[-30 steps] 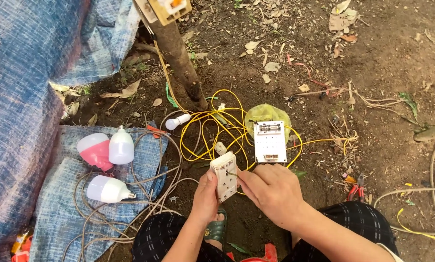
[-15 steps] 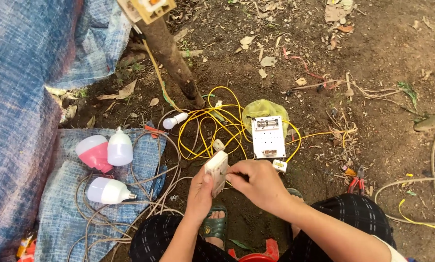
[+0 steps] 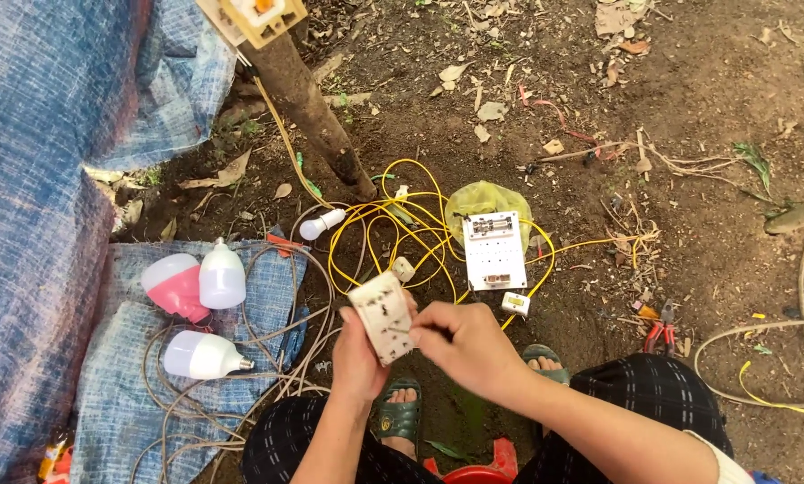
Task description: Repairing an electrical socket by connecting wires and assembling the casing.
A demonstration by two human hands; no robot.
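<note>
My left hand (image 3: 357, 354) grips a white rectangular socket block (image 3: 382, 317) from below, holding it tilted above my sandalled foot. My right hand (image 3: 460, 345) is closed beside it, its fingertips pinching at the block's right face; whatever they hold is too small to see. Just beyond lies a white switch panel (image 3: 493, 250) flat on the dirt, with a tangle of yellow wire (image 3: 393, 229) looping around it and a small white piece (image 3: 515, 303) near its lower corner.
Three large white bulbs (image 3: 207, 354), one with a pink sleeve (image 3: 174, 285), lie on a blue woven sheet (image 3: 115, 394) at left among grey cables. A wooden post (image 3: 308, 108) rises at top. Red-handled pliers (image 3: 659, 333) lie on the dirt at right.
Both hands have lifted the socket block slightly and turned it. My right hand has shifted from covering its lower edge to pinching at its right face.
</note>
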